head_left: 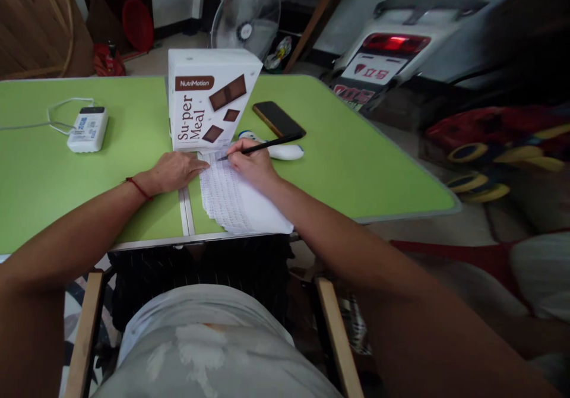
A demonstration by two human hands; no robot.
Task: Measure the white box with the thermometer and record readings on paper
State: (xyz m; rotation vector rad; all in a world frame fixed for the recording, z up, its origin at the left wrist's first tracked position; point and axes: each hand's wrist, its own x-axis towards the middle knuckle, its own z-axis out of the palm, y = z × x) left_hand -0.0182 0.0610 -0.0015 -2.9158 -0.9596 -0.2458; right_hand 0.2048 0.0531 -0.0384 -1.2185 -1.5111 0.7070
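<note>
A sheet of paper (231,202) covered with rows of handwriting lies on the green table, its lower corner at the front edge. My right hand (252,163) grips a black pen (271,142), its tip near the top of the paper. Resting flat, my left hand (176,171) has its fingers stretched to the paper's upper left edge. Just behind both hands stands a white box (209,98) marked "NutriMotion Su-per Meal". A white and blue handheld device (287,151) lies beyond my right hand, partly hidden by it and the pen.
A dark phone (278,119) lies right of the box. On the left sits a white adapter (88,129) with a cable. The green table (356,166) has a seam (186,211) left of the paper. Behind it stand a fan (246,21) and a scooter (392,47).
</note>
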